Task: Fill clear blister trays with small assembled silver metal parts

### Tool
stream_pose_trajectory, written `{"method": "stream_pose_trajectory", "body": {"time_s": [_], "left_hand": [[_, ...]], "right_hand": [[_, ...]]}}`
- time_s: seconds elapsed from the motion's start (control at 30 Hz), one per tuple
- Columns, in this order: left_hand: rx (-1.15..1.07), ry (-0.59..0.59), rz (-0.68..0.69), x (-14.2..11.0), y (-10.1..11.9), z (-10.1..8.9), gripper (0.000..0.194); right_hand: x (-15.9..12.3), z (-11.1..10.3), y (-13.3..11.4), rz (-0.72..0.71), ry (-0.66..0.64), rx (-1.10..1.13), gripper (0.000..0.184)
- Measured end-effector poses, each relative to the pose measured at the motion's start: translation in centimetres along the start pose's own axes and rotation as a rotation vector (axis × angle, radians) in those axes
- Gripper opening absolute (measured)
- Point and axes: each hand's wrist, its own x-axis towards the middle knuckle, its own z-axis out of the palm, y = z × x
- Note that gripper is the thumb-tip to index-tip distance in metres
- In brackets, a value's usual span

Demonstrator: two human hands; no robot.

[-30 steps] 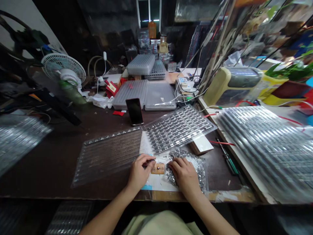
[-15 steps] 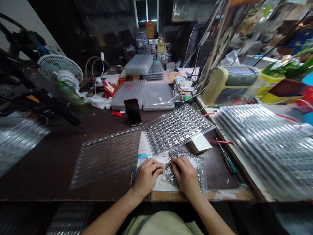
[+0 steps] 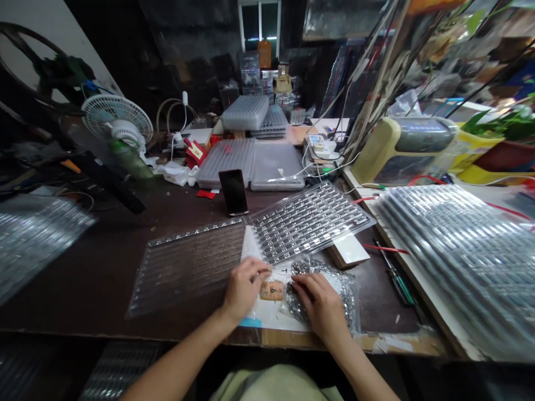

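My left hand (image 3: 244,287) hovers beside a small tan block (image 3: 271,292), its thumb and fingertips pinched together; whatever they hold is too small to make out. On the block sits a small dark metal piece. My right hand (image 3: 324,303) rests over a clear plastic bag of small shiny metal parts (image 3: 345,289), thumb and fingers curled together at the parts' left side, their tips partly hidden. Just beyond is a clear tray (image 3: 313,223) filled with rows of metal pieces. To the left lies another clear tray (image 3: 188,267) with pieces along its far edge.
A phone (image 3: 233,192) stands propped behind the trays. Right of the bag are a white box (image 3: 350,250) and a green-handled screwdriver (image 3: 401,285). Stacked clear trays (image 3: 460,250) fill the right side, more (image 3: 37,239) the left. A fan (image 3: 119,125) stands at back left.
My left hand has drawn left and slightly up, uncovering the tan block. My right hand stays at the metal parts. The whole view has shifted slightly.
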Motion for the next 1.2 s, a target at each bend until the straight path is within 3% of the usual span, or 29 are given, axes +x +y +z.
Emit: {"method": "stream_pose_trajectory", "body": {"time_s": [0.2, 0.3, 0.4, 0.53, 0.63, 0.8, 0.9, 0.97, 1.07, 1.2], "left_hand": [[0.469, 0.222, -0.113, 6.8, -7.4, -7.2, 0.013], [0.602, 0.218, -0.151, 7.4, -10.0, -9.1, 0.015], [0.653, 0.211, -0.153, 6.6, -11.0, -9.8, 0.016], [0.693, 0.208, -0.187, 5.9, -10.7, -10.1, 0.017], [0.684, 0.227, -0.160, 6.7, -9.1, -9.2, 0.018], [0.439, 0.006, -0.039, 10.8, -4.9, -4.0, 0.016], [0.392, -0.018, -0.037, 13.2, -3.4, -1.1, 0.012], [0.361, -0.012, -0.052, 14.0, -3.1, -0.3, 0.009], [0.298, 0.018, -0.089, 14.0, -3.3, -1.0, 0.010], [0.171, 0.039, -0.122, 10.9, -3.6, -4.1, 0.018]], "right_hand": [[-0.1, 1.7, -1.4, -0.013, -0.097, -0.062, 0.018], [0.1, 2.6, -1.8, -0.020, -0.106, -0.104, 0.016], [0.2, 2.9, -1.7, -0.038, -0.095, -0.116, 0.016], [0.1, 3.0, -1.7, -0.050, -0.106, -0.115, 0.015], [0.1, 3.2, -1.7, -0.034, -0.112, -0.096, 0.014], [0.1, 3.3, -1.8, -0.004, -0.137, -0.056, 0.013], [0.2, 3.3, -2.0, 0.016, -0.172, -0.062, 0.012], [0.2, 3.3, -2.1, 0.017, -0.186, -0.076, 0.012], [0.2, 3.2, -2.1, -0.001, -0.184, -0.108, 0.012], [0.4, 1.6, -0.8, -0.033, -0.139, -0.224, 0.019]]}}
